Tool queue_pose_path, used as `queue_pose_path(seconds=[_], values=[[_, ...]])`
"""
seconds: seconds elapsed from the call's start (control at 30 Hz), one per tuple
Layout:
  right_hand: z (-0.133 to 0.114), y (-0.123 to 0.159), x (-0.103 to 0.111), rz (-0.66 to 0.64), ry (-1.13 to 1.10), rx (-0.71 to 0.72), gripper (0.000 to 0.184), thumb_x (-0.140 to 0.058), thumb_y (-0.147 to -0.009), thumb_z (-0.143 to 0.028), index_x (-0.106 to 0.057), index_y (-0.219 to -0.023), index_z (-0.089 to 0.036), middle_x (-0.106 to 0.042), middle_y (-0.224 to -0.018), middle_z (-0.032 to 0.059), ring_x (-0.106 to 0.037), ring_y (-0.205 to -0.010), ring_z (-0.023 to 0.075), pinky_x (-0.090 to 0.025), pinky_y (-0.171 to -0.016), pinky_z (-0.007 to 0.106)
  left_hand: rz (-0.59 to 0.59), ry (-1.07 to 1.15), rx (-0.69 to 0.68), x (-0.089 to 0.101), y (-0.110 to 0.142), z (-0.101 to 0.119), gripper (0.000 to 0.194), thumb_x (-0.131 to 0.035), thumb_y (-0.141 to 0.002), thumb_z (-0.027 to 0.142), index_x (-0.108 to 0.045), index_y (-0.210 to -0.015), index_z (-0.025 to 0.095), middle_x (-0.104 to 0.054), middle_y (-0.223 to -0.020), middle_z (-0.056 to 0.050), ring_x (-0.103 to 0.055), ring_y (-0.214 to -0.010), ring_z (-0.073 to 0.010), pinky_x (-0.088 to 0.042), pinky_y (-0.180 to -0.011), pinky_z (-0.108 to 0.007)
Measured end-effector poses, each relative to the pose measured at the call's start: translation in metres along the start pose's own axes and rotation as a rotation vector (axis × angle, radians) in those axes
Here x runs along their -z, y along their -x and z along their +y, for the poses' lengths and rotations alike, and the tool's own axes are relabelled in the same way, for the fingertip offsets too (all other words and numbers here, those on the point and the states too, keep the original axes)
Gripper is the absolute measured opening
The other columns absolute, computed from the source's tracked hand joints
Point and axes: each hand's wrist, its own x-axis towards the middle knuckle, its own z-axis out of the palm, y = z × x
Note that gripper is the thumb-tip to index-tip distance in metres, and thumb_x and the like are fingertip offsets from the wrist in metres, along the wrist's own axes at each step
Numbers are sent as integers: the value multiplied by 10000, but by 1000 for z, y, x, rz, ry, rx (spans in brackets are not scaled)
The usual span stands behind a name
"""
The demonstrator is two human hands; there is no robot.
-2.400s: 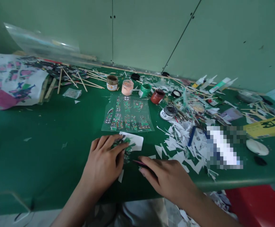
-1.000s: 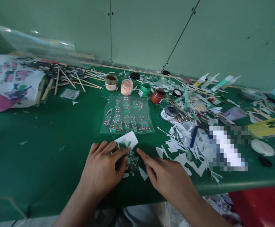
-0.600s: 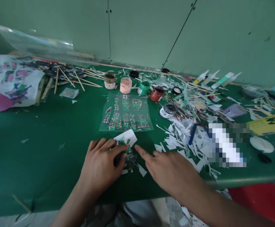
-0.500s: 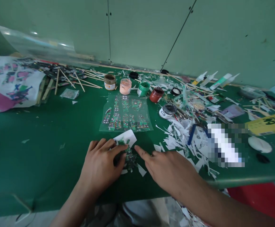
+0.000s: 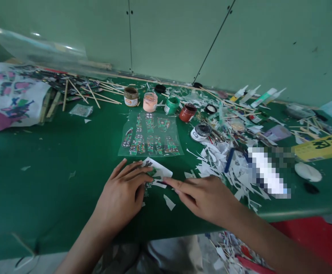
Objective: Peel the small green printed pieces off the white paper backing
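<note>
A small white paper piece [image 5: 163, 171] with a green and grey printed pattern lies on the green table. Across its left part my left hand [image 5: 126, 186] rests palm down, fingers stretched out and somewhat spread, pressing on it. At the paper's lower right edge is my right hand [image 5: 201, 192], index finger extended and the others curled in. A thin dark object shows under that fingertip, too small to name. Close by lie a loose white paper scrap [image 5: 169, 202] and, just beyond, a clear plastic sheet [image 5: 151, 151] bearing several patterned green cut pieces.
Open paint jars, among them a brown jar [image 5: 131, 97], a red jar [image 5: 187, 112] and a black jar [image 5: 200, 132], stand behind the sheet. White paper offcuts [image 5: 211, 160] heap up at right, near a yellow box [image 5: 321, 147]. Wooden sticks [image 5: 93, 95] lie at back left.
The white paper has turned and more of its right side shows. My left fingers have spread flatter. My right fingertip sits lower along the edge, with a thin dark object now visible beneath it.
</note>
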Motion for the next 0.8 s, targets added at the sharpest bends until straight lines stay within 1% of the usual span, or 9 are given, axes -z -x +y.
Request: queue_pose_path(seconds=[0.13,0.23,0.3,0.5,0.63,0.73,0.8], values=[[-3,-3,-12,-29,-55,10,436,-359,-959,-241,-534,-1353,-309,-605,-583,-33,-495,-479,81,-233,-453,266,8,31,13,0,1,1,339,-432,-864,101,-670,-1045,260,-672,-1225,9,-566,-1220,-216,-337,-1124,-533],[-2,-5,-15,-51,-61,16,448,-361,-949,-225,-531,-1357,-298,-600,-585,-32,-496,-484,84,-232,-456,268,12,24,7,-1,1,2,353,-425,-865,102,-665,-1080,248,-626,-1296,-16,-566,-1222,-211,-362,-1113,-524],[-1,-5,-16,-53,-62,23,450,-359,-950,-226,-526,-1362,-298,-599,-587,-30,-498,-491,86,-231,-458,269,21,16,1,-2,1,1,357,-426,-864,104,-671,-1084,242,-608,-1318,-28,-567,-1221,-215,-374,-1106,-528],[0,-4,-19,-44,-47,34,445,-344,-961,-233,-525,-1362,-302,-585,-584,-33,-505,-502,86,-221,-458,278,33,4,-6,-3,2,0,361,-431,-860,99,-696,-1050,255,-636,-1279,-17,-574,-1214,-227,-376,-1101,-549],[-3,-7,-12,-72,68,75,471,-373,-944,-221,-483,-1394,-306,-562,-573,-34,-471,-466,96,-188,-446,292,33,-7,-17,-3,2,-1,363,-425,-860,106,-702,-1040,257,-632,-1284,-10,-575,-1212,-231,-382,-1095,-554],[-8,-9,-2,-136,182,89,523,-428,-904,-184,-457,-1414,-297,-555,-568,-31,-438,-433,100,-169,-442,298,7,-23,-8,-2,1,0,364,-425,-861,117,-704,-1044,263,-618,-1302,-5,-566,-1223,-230,-372,-1107,-539],[-11,-9,4,-177,218,97,565,-449,-876,-146,-444,-1423,-288,-555,-565,-32,-412,-416,98,-176,-439,295,-6,-36,0,-1,1,0,362,-429,-862,124,-702,-1049,271,-610,-1311,3,-560,-1230,-229,-363,-1114,-536]])
